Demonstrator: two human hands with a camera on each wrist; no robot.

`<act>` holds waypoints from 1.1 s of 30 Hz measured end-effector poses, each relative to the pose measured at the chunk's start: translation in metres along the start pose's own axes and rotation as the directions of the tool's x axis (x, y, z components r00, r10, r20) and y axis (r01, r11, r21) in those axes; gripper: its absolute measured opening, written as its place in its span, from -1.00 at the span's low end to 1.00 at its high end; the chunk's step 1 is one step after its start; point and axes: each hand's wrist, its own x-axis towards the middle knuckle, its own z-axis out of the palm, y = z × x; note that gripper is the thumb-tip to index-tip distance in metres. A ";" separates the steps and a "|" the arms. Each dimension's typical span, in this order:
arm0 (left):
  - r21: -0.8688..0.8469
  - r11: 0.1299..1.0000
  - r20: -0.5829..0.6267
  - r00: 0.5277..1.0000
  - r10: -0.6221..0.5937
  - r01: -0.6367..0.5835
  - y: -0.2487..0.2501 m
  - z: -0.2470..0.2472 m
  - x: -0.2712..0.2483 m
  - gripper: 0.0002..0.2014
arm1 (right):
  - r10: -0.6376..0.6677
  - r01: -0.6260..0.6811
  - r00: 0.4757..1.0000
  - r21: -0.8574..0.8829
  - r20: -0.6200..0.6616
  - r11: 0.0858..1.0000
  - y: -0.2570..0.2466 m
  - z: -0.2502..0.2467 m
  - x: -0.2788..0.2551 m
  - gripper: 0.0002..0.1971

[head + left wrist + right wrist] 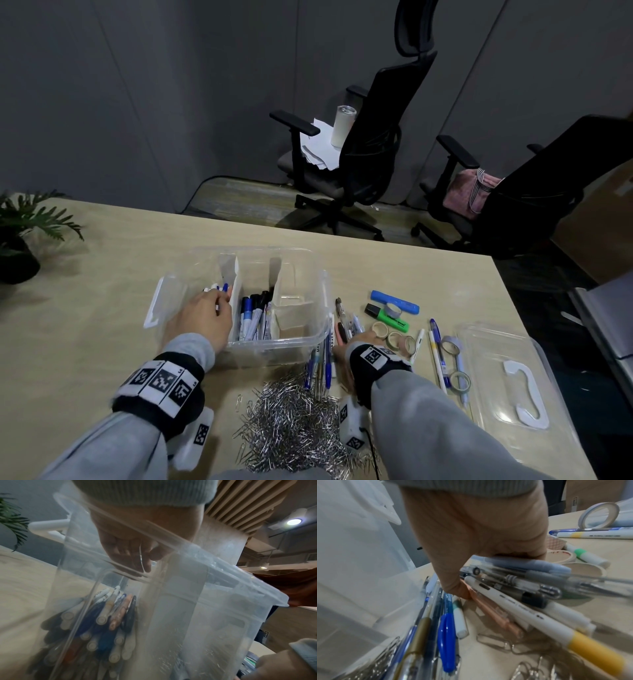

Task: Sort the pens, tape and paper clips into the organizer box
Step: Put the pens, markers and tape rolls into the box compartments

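both hands (202,318) (471,534) grip pens (513,582), left over the organizer box (301,339)

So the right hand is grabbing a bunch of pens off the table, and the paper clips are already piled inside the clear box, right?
Not quite. The head view shows the paper clips heaped on the table in front of the clear box, not inside it. The right hand does hold a bunch of pens.
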 end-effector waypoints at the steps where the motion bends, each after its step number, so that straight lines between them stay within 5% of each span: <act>1: -0.004 1.000 0.003 1.000 0.000 0.000 0.000 0.000 0.000 -0.70 | -0.017 0.016 1.000 0.012 0.009 1.000 0.002 -0.002 0.001 -0.07; 5: -0.006 1.000 0.002 1.000 -0.005 0.005 0.000 -0.001 -0.001 -0.70 | -0.107 0.103 0.992 0.065 0.062 0.993 0.008 -0.007 0.006 -0.29; 14: -0.008 1.000 -0.007 1.000 -0.012 0.012 0.001 0.000 -0.001 -0.70 | -0.054 0.065 0.991 -0.083 0.122 0.994 0.007 0.011 0.025 -0.12; 19: -0.009 1.000 -0.002 1.000 -0.012 0.012 0.001 -0.001 -0.002 -0.70 | -0.088 0.096 0.982 -0.041 0.164 0.995 0.012 0.003 0.017 -0.72; 22: -0.009 1.000 -0.004 1.000 -0.005 0.005 0.000 -0.001 -0.003 -0.70 | -0.106 0.114 0.984 -0.052 0.140 0.992 0.014 -0.005 0.005 -0.64; 28: 0.004 1.000 -0.003 1.000 0.002 -0.002 -0.001 -0.001 -0.003 -0.71 | -0.128 0.125 0.991 0.076 0.031 0.989 0.028 -0.014 0.004 -0.86; 33: 0.010 1.000 0.000 1.000 0.012 -0.012 0.000 -0.001 -0.004 -0.71 | -0.127 0.124 0.992 0.093 0.027 0.988 0.042 -0.015 -0.002 -0.73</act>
